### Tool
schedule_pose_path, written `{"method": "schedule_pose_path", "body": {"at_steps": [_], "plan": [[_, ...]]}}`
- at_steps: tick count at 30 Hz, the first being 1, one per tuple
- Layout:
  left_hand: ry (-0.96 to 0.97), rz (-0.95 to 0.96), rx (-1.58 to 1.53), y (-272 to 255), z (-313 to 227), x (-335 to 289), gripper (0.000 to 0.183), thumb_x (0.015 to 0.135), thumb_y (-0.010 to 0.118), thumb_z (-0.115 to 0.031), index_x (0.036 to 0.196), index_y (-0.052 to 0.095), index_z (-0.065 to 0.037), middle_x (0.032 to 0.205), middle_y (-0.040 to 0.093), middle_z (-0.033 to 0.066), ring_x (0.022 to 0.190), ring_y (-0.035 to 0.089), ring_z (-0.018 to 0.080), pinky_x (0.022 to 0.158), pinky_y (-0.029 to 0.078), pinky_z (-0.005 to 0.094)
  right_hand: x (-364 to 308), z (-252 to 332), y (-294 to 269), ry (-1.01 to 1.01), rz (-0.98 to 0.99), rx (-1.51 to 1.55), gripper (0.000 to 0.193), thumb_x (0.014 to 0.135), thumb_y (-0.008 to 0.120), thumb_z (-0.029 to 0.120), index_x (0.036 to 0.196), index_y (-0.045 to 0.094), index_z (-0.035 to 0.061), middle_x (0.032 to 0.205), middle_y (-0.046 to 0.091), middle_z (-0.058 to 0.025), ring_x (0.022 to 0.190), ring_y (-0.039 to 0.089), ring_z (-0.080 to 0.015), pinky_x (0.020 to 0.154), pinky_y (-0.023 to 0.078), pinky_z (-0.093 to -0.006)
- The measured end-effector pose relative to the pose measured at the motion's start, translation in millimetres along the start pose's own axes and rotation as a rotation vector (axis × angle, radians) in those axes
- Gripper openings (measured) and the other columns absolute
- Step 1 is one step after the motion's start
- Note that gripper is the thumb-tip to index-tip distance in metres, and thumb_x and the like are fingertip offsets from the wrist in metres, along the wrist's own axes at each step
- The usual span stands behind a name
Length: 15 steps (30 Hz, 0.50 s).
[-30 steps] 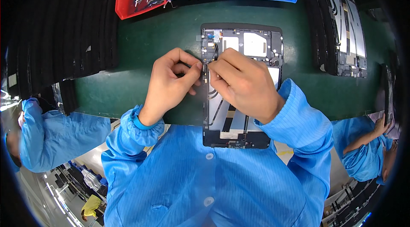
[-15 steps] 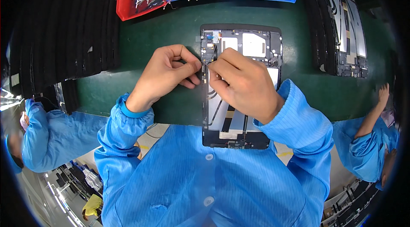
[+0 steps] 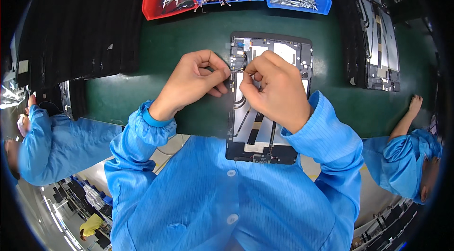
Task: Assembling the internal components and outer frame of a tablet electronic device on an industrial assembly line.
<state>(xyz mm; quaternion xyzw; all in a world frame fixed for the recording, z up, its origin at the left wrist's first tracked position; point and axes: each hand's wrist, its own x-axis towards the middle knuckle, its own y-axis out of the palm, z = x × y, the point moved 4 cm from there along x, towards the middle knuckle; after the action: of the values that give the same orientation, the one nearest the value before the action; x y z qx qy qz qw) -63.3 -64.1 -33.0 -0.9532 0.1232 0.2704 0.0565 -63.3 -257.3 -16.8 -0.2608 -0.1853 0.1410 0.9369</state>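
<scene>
An opened tablet housing (image 3: 248,128), black with silvery battery areas and thin dark cables, lies upright before me on the green table, its near end close to my body. At its upper left edge my left hand (image 3: 195,81) is closed, thumb and forefinger pinched together. My right hand (image 3: 279,90) is over the middle of the housing, its thumb and forefinger also drawn together near the left side. Anything in either pinch is too small or hidden to name. A small blue and clear film piece (image 3: 243,44) shows at the housing's top left corner.
Beyond the housing stand a red bin (image 3: 153,10) of white pieces, a blue bin (image 3: 227,1) of thin reddish wired parts, and a blue bin (image 3: 323,7) of silvery-white pieces. Dark stacks (image 3: 80,29) and more housings (image 3: 383,43) flank me. Co-workers' arms (image 3: 409,114) show at both sides.
The view has shifted slightly, so bins and housing appear further right and lower. My right hand has moved a little to the right over the housing; my left hand stays pinched at the edge.
</scene>
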Motion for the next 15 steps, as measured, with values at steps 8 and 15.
{"method": "schedule_pose_path", "body": {"at_steps": [8,15], "plan": [[0.01,0.029,0.134,3.3,-9.9,5.8,0.016,0.096,0.071,-0.01,0.096,0.059,-0.001,0.087,0.067,0.0051,0.067,0.07,0.013,0.055,0.057,0.0243,13.6,2.9,-3.7,-0.042,0.031,-0.058,0.009,0.077,0.073,0.004,0.08,0.067,-0.0015,0.07,0.061,-0.0084,0.058,0.059,-0.0182,0.052,0.048,-0.0315],[0.071,0.072,0.16,0.3,-6.6,7.2,0.022,0.095,0.074,-0.017,0.098,0.059,-0.001,0.086,0.066,0.0047,0.066,0.069,0.0121,0.047,0.05,0.0234,118.1,-43.6,-74.9,0.074,-0.169,-0.325,0.015,0.085,0.07,0.014,0.089,0.075,0.001,0.09,0.074,-0.0197,0.088,0.073,-0.0362,0.076,0.058,-0.0439]]}}
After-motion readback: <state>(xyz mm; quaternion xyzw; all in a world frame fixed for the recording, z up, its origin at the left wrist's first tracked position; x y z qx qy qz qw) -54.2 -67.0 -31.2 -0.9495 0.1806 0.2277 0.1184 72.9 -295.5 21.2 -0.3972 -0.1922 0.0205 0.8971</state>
